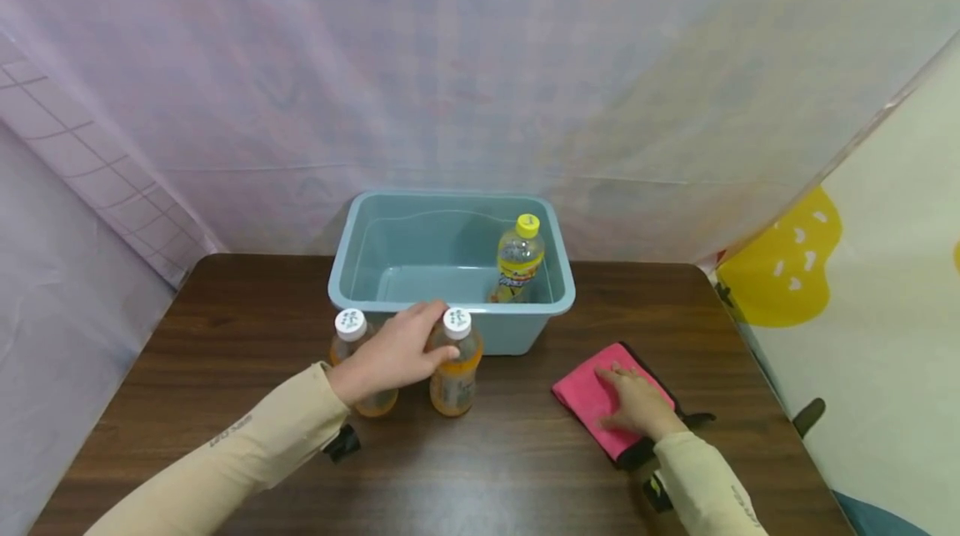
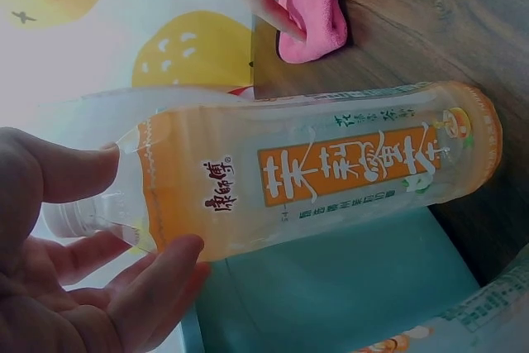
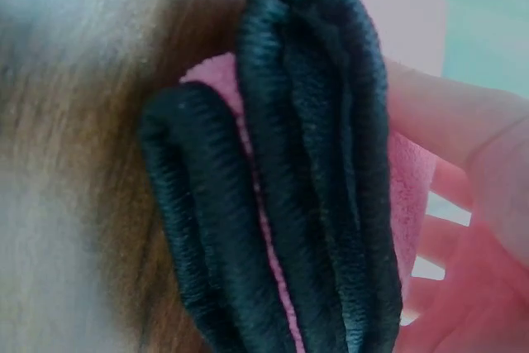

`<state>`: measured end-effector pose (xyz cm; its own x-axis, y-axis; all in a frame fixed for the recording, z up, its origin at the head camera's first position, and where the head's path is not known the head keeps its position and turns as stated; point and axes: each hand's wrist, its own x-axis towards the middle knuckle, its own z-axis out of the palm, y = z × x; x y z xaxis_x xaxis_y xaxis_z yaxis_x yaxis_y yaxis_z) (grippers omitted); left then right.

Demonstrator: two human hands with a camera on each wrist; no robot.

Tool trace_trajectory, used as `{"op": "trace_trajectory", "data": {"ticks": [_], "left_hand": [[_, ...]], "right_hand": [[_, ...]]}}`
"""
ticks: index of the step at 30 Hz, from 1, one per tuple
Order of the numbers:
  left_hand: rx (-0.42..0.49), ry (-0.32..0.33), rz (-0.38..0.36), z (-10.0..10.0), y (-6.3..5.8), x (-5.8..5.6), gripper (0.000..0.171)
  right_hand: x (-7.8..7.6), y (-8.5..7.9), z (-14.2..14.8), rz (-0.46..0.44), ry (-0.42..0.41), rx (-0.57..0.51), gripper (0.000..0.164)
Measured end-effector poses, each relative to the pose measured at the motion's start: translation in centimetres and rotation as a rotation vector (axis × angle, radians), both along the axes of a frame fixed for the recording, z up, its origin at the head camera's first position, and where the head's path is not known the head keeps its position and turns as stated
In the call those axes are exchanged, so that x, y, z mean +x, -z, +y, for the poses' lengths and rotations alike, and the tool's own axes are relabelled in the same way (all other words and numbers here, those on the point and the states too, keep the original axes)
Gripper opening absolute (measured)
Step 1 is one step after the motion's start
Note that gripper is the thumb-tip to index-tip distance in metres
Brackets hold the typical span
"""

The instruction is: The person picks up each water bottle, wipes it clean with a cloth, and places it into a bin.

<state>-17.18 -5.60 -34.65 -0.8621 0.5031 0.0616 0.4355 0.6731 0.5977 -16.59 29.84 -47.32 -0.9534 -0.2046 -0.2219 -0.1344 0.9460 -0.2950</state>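
My left hand (image 1: 402, 350) holds a clear drink bottle (image 1: 455, 376) by its shoulder, thumb on one side and fingers round the other. This bottle has a white cap and an orange label (image 2: 347, 163), and stands upright before the basin. A similar white-capped bottle (image 1: 350, 336) stands to its left, partly hidden behind my left wrist. My right hand (image 1: 637, 404) rests loosely spread on a folded pink cloth (image 1: 581, 390) at the right of the table. The cloth's thick black folds (image 3: 314, 155) fill the middle of the right wrist view.
A blue-green plastic basin (image 1: 450, 308) stands at the back of the brown wooden table (image 1: 480, 478). Inside it, on the right, a yellow-capped bottle (image 1: 520, 257) leans slightly. Pale patterned curtains (image 1: 450, 86) hang behind the table and along its sides.
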Motion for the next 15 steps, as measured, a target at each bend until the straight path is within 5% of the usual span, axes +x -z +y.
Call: {"op": "trace_trajectory", "data": {"ticks": [9, 15], "left_hand": [[-0.007, 0.002, 0.003, -0.08, 0.12, -0.06, 0.030], [-0.006, -0.003, 0.003, -0.08, 0.19, -0.03, 0.030]], "right_hand": [[0.52, 0.11, -0.31, 0.053, -0.013, -0.002, 0.066], [1.00, 0.66, -0.37, 0.169, -0.030, 0.001, 0.056]]}}
